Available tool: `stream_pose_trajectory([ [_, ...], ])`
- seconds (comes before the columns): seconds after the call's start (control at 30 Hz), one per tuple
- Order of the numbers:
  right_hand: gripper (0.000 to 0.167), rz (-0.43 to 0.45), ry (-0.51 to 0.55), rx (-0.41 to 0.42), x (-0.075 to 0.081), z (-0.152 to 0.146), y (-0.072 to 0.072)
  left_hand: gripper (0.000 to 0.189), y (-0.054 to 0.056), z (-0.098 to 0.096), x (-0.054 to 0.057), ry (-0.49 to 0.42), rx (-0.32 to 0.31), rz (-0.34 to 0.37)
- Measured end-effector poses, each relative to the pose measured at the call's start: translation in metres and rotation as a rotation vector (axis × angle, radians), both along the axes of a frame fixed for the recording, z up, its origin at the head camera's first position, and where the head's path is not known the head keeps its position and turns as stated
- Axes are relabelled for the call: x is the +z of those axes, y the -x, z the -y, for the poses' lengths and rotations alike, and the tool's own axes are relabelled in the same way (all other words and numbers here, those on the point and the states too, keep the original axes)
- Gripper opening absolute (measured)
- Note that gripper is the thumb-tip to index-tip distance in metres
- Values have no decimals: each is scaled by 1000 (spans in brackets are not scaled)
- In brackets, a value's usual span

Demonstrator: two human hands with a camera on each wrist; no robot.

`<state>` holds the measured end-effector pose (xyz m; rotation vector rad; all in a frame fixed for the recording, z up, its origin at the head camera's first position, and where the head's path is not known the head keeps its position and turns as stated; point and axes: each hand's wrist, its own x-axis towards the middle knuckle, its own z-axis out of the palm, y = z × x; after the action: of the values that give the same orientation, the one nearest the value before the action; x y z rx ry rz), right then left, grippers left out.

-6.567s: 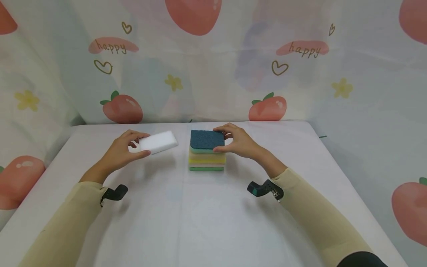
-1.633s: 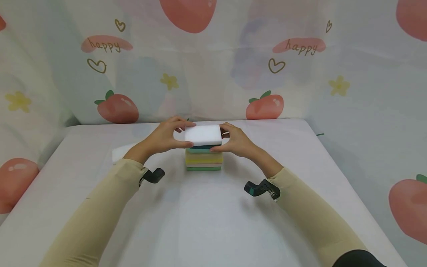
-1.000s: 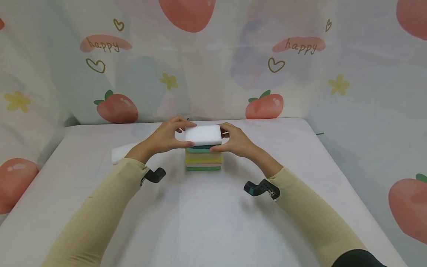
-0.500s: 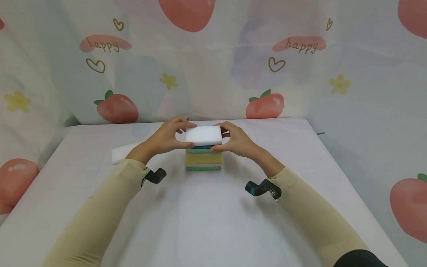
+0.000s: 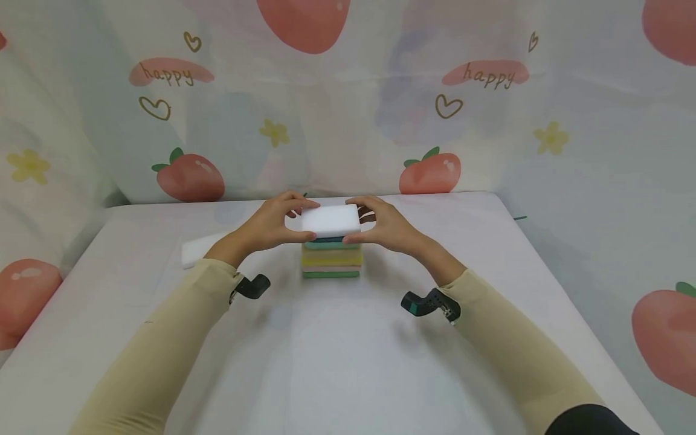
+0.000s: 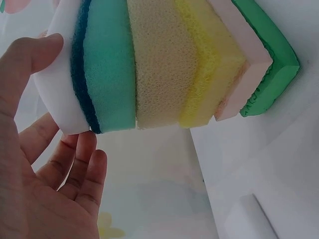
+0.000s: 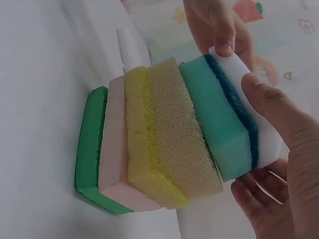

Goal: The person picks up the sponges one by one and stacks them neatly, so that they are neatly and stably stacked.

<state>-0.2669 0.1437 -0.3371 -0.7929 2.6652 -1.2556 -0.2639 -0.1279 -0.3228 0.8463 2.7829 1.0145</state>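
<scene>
A white sponge [image 5: 330, 220] lies flat on top of an upright stack of sponges in the middle of the table. Under it, the right wrist view shows a teal sponge [image 7: 217, 117] with a dark blue scouring face, then tan [image 7: 177, 124], yellow [image 7: 139, 144], pink [image 7: 113, 144] and green [image 7: 89, 144] layers. My left hand [image 5: 266, 223] pinches the white sponge's left end, thumb in front and fingers behind. At the right end, my right hand [image 5: 388, 226] holds the same sponge, its thumb on the front edge and its fingers at the back.
Another white block [image 5: 198, 249] lies on the white table [image 5: 326, 350] at the left, partly hidden behind my left wrist. A patterned cloth [image 5: 348, 133] hangs behind and along the sides. Each wrist carries a black camera mount [image 5: 252, 286].
My left hand has brought the white sponge from the left onto the stack. My right hand has lifted slightly, from the teal sponge's right end to the white one's. The left-hand block has come into view.
</scene>
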Motion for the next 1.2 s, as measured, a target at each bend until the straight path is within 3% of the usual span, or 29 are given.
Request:
stream_pose_trajectory([
  [0.3, 74, -61, -2, 22, 11, -3, 1, 65, -1, 0, 3, 16, 14, 15],
  [0.77, 68, -33, -35, 5, 10, -2, 2, 68, -1, 3, 3, -21, 13, 8],
  [1.03, 66, -32, -44, -3, 11, -1, 0, 54, 4, 22, 5, -21, 23, -53],
  [1.2, 66, -27, -43, -6, 11, -1, 0, 53, 14, 41, -7, 34, 57, -58],
])
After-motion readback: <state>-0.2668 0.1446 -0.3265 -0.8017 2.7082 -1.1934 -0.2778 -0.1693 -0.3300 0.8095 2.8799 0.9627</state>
